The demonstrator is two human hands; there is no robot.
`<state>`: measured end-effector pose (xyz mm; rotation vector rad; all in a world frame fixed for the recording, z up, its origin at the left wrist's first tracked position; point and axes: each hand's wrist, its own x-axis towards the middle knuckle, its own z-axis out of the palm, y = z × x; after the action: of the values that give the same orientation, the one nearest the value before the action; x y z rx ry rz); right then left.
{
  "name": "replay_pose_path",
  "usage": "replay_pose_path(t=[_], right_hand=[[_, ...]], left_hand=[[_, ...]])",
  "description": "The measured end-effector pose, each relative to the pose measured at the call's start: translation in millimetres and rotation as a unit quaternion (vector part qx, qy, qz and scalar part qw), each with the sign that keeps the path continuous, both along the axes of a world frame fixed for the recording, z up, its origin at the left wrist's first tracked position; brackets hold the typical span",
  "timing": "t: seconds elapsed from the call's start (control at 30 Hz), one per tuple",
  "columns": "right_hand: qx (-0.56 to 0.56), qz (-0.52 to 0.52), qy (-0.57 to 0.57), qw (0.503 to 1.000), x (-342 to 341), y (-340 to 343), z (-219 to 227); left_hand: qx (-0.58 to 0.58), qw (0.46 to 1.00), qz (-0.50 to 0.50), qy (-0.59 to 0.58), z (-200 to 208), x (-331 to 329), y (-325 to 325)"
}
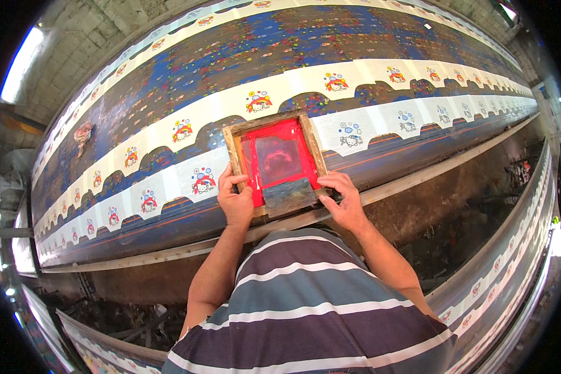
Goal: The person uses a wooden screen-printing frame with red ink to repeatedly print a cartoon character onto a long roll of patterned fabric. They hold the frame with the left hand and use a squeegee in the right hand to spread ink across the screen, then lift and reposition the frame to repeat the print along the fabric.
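Head view, looking down. A long printing table [168, 81] curves from the lower left to the upper right of the frame, its blue top speckled with paint. Two white fabric strips [368, 75] with scalloped lower edges run along it, each carrying a row of printed cartoon motifs [259, 101] in red, blue and yellow. A crumpled rag [83, 133] lies on the table at the upper left. A second table edge with similar printed strips [498, 262] shows at the lower right; between the two lies a dark, dirty floor [455, 212]. Bare brick walls and a strip light [20, 62] occupy the upper left.

At centre, a wooden-framed printing screen [275, 159] — red mesh with a paler window — rests on the nearer fabric strip. A grey squeegee [290, 194] lies across its lower part. The left hand [235, 198] grips the frame's lower-left edge, fingers curled over the wood. The right hand [345, 201] rests at the lower-right corner, fingers bent over the frame beside the squeegee — whether it touches the blade cannot be told. A striped shirt [311, 305] fills the lower centre.
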<state>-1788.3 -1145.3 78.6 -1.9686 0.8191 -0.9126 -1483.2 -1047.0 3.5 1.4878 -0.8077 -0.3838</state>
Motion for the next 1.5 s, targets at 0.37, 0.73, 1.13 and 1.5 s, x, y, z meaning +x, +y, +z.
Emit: replay_pose_path(t=[0.37, 0.73, 1.13, 1.5], right_hand=[[-0.04, 0.04, 0.006, 0.998, -13, -8, -3], [-0.08, -0.041, 0.034, 0.995, 0, 16, 12], [-0.207, 0.009, 0.12, 0.971, 17, 55, 31], [-0.256, 0.158, 0.183, 0.936, 37, 2, 28]], left_hand=[[-0.021, 0.994, -0.028, 0.106, -9, 0, -3], [0.013, 0.998, -0.007, 0.065, -3, -8, -11], [0.035, 0.999, 0.013, 0.008, -17, -4, -13], [0.053, 0.997, -0.016, 0.052, -6, -3, -6]])
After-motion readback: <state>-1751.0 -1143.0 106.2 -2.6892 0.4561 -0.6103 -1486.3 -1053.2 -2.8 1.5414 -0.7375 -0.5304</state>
